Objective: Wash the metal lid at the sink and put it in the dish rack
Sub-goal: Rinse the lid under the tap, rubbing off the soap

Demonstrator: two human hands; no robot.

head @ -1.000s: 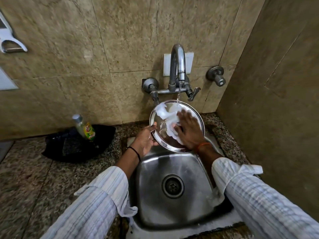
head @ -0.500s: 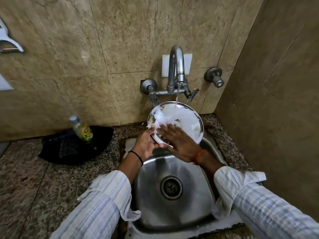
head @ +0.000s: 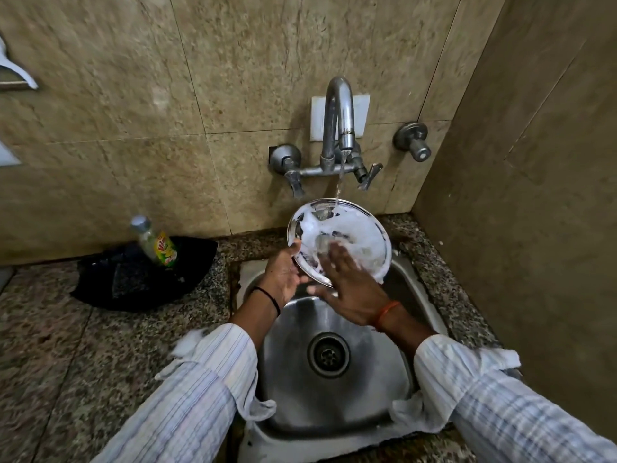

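Soapy metal lid (head: 354,228) under tap (head: 339,128), bottle (head: 157,243) left.

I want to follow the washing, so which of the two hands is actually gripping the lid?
The left hand, with the black wristband, grips the metal lid by its lower-left rim. The right hand, orange band, lies open across its soapy face.

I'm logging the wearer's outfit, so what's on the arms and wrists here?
Both arms wear loose white shirt sleeves with thin blue-grey stripes, cuffs open and pushed up the forearms. The left hand has a thin black band at its wrist; the right hand has an orange thread band. No gloves.
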